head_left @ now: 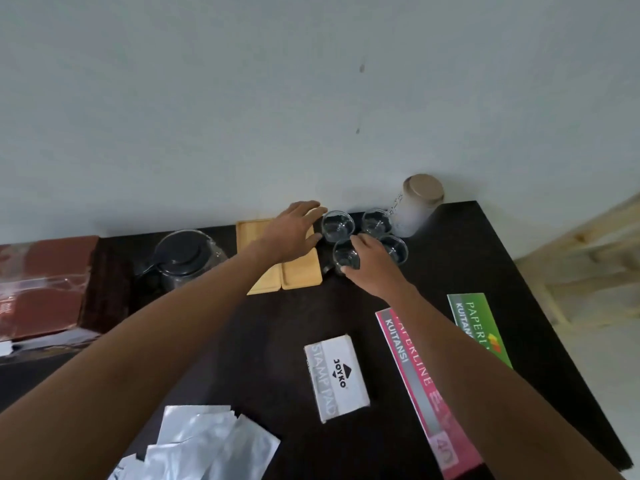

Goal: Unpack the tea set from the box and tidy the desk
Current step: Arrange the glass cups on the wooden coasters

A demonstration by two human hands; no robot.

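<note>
Several small glass cups stand clustered at the back of the dark desk [277, 341]. My right hand [372, 263] grips the nearest glass cup [344, 256] from its right side. My left hand [292, 230] lies flat with spread fingers on the wooden trays [298, 271], its fingertips touching another glass cup [337, 226]. Two more cups [375, 221] [396, 249] stand behind my right hand. A glass teapot [183, 259] with a dark lid sits left of the trays. The red-brown box [45, 285] lies at the far left.
A frosted canister [417, 206] with a tan lid stands by the wall at back right. A stamp pad box [337, 377], a pink receipt book [426, 386] and a green one [479, 327] lie nearer. Silver foil packets [204, 445] lie at the front. The desk's right edge drops to the floor.
</note>
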